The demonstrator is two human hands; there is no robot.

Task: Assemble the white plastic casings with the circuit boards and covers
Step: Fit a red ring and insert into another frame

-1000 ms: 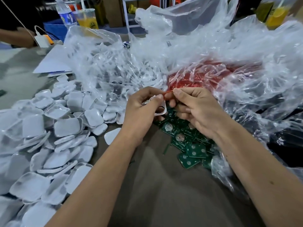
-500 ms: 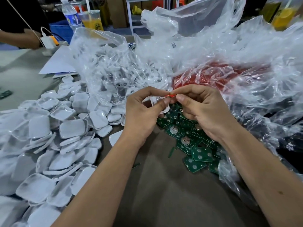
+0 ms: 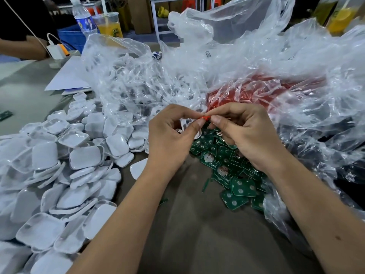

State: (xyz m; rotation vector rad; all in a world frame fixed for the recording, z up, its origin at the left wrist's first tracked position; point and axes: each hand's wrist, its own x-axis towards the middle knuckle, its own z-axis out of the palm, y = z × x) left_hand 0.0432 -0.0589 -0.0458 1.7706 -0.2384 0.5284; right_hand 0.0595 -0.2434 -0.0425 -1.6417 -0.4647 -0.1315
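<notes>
My left hand (image 3: pixel 169 139) grips a white plastic casing (image 3: pixel 186 123), mostly hidden behind its fingers. My right hand (image 3: pixel 246 133) pinches a small red part (image 3: pixel 205 117) against the casing's top edge, thumb to thumb with the left. Below both hands lies a heap of green circuit boards (image 3: pixel 235 175) with round silver cells. A big pile of white casings (image 3: pixel 65 171) covers the table on the left. A clear bag of red parts (image 3: pixel 252 91) sits just behind my hands.
Crumpled clear plastic bags (image 3: pixel 256 62), one holding white parts (image 3: pixel 138 86), fill the back and right. White paper sheets (image 3: pixel 67 78), a water bottle (image 3: pixel 83 18) and a cup of orange drink (image 3: pixel 108 24) stand at the back left, near another person's arm (image 3: pixel 21 46). Brown tabletop (image 3: pixel 207 234) lies between my forearms.
The small red part has come up between my two thumbs at the casing's top edge. Both hands stay together over the boards while the view shifts slightly.
</notes>
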